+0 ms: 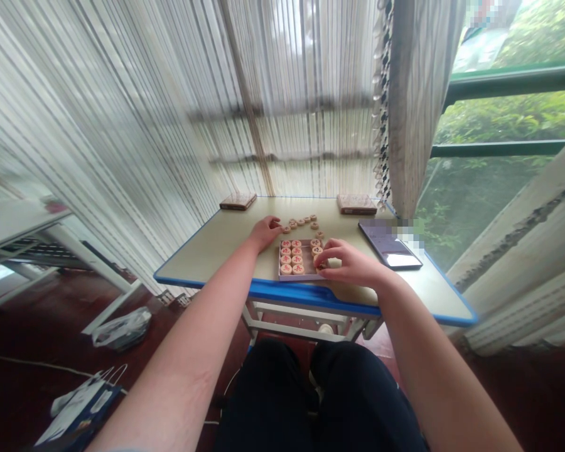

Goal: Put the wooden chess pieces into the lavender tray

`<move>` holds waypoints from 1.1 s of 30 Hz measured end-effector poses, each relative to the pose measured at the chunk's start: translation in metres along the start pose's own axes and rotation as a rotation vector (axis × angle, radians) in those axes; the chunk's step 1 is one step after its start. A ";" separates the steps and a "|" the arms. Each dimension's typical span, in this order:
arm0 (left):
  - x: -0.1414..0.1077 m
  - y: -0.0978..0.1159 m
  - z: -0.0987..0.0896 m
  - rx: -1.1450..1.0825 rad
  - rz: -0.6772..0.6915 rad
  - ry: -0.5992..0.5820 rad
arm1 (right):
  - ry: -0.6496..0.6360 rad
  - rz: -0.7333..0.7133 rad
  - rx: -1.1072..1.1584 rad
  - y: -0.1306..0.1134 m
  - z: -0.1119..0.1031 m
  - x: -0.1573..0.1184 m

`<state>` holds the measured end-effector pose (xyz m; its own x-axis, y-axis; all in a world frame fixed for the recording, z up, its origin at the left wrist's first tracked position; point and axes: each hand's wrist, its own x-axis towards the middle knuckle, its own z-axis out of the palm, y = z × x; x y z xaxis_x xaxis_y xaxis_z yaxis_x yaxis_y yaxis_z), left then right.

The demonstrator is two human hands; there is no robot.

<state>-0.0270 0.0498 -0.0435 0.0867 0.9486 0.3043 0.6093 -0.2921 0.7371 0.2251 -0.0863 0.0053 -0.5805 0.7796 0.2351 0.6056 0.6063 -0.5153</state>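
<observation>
On the blue-edged counter, the right hand holds a round piece at the near right of an open box. Red-marked discs fill its left side. The left hand touches the loose discs beyond. A dark tablet lies to the right.

Striped curtain beyond grip. Right of grip: green-framed window, daylit foliage outside. Blue-edged desk under grip; dark-red floor below; pale table far left of grip.
</observation>
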 end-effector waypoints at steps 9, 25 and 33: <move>-0.005 0.008 -0.002 0.046 0.045 -0.038 | 0.016 -0.024 0.030 -0.002 -0.001 0.000; -0.011 0.014 -0.007 0.213 0.080 -0.086 | 0.521 0.276 -0.157 0.040 0.011 0.014; -0.014 0.018 -0.008 0.208 0.064 -0.086 | 0.452 0.335 -0.152 0.057 0.025 0.026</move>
<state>-0.0235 0.0305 -0.0296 0.1919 0.9383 0.2876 0.7489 -0.3294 0.5751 0.2309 -0.0360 -0.0388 -0.0735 0.9020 0.4253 0.8072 0.3043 -0.5058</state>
